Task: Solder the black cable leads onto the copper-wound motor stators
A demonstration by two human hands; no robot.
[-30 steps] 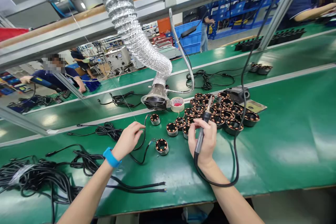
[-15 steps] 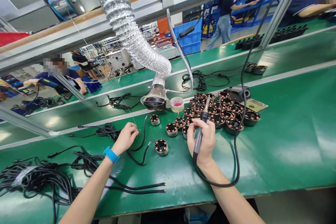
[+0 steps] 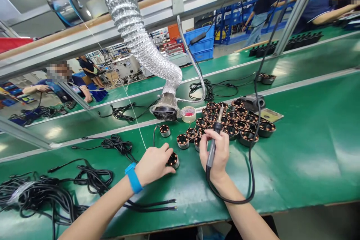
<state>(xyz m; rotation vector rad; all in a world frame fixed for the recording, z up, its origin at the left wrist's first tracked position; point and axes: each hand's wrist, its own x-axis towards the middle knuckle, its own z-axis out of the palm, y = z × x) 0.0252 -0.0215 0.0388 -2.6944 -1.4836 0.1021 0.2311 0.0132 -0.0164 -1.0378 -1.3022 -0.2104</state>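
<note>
My left hand [image 3: 157, 162], with a blue band on the wrist, is at a copper-wound motor coil [image 3: 173, 160], its fingers partly round the ring. Some of the coil is hidden under the fingers. A thin pale wire [image 3: 138, 122] runs down from above to behind this hand. My right hand [image 3: 216, 153] is closed on the grey handle of a soldering iron [image 3: 214, 138], tip pointing up and away. Its black cord loops below the wrist. Behind the iron stand several more coils [image 3: 231, 131] in a group. Another coil [image 3: 164, 130] with a black cable sits behind my left hand.
A fume duct [image 3: 165, 110] hangs over the bench [image 3: 298, 150], beside a tape roll [image 3: 188, 114]. Black cables [image 3: 42, 195] lie in bundles at the left. A metal rail [image 3: 320, 77] crosses behind. People work beyond the frame.
My left hand has moved right and toward me, from the thin wire's end to the nearer coil, which it now partly covers. My right hand still holds the iron, nearly unmoved.
</note>
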